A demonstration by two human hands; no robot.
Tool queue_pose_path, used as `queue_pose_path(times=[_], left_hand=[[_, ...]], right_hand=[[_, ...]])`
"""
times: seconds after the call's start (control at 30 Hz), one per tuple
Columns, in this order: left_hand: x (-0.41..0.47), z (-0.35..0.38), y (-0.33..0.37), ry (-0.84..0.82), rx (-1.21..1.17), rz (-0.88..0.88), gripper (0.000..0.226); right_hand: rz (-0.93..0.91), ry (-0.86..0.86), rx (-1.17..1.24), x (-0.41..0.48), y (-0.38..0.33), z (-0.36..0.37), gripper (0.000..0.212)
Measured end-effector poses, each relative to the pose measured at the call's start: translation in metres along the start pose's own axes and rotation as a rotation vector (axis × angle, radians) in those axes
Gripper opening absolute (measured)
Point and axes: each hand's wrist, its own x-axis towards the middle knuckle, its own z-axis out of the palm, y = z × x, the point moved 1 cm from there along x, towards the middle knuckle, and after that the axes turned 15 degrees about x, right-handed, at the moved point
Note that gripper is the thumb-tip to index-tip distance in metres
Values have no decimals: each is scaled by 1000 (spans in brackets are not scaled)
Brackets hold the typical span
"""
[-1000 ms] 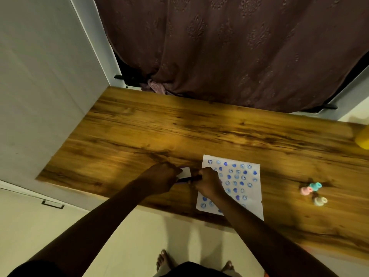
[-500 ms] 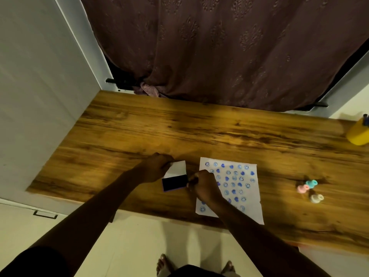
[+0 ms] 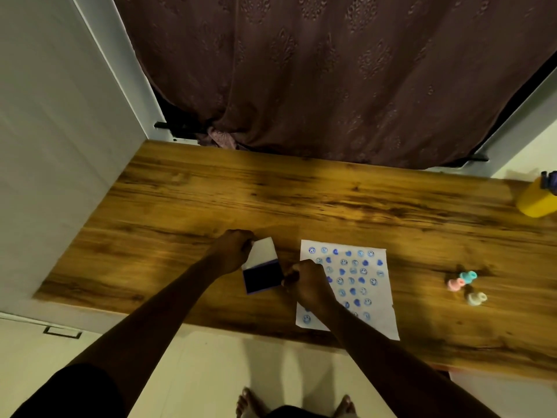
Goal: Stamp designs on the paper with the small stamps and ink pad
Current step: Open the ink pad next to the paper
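An ink pad (image 3: 261, 279) lies open on the wooden table (image 3: 180, 206), its dark blue pad facing up and its white lid (image 3: 262, 252) tilted back. My left hand (image 3: 233, 248) holds the lid at its far left edge. My right hand (image 3: 306, 283) is closed at the pad's right edge, resting over the left part of the paper (image 3: 373, 297); what it grips is hidden. The white paper carries several blue stamped faces and hearts. Three small stamps lie to the right: teal (image 3: 468, 276), pink (image 3: 455, 284) and cream (image 3: 476, 298).
A yellow container (image 3: 536, 200) stands at the table's far right edge. A brown curtain (image 3: 331, 70) hangs behind the table and a white wall panel (image 3: 45, 146) borders its left. My bare feet (image 3: 250, 404) show on the floor below the front edge.
The ink pad went from shut to open: my left hand swung the white lid back, exposing the dark pad. My right hand stayed at its right edge.
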Motion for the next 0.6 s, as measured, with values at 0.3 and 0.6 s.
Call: queue_pose_path(times=[0.3, 0.6], left_hand=[[3, 7, -3, -18, 102, 20, 32], [-10, 0, 10, 51, 113, -13, 35]], right_hand=[[17, -8, -16, -2, 0, 0, 15], [-23, 26, 69, -8, -7, -8, 14]])
